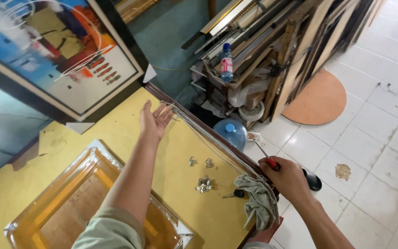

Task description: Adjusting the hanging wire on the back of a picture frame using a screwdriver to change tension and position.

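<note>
My left hand [154,120] is stretched out over the yellow tabletop [116,133], palm up and fingers apart, touching a strand of clear plastic wrap [208,138] near the table's far corner. The wrap runs along the dark wooden table edge [217,143] toward my right hand [289,177]. That hand is closed on a red-handled tool [269,160] at the table's edge, above a grey rag [260,200] that hangs over it.
A plastic-wrapped orange frame [70,203] lies on the table near me. Small metal bits [203,183] and a black-handled tool [236,194] lie beside the rag. A framed abstract painting [56,50] leans at the back. A water jug [231,132], stacked frame mouldings [272,46] and a bottle [226,62] stand on the tiled floor.
</note>
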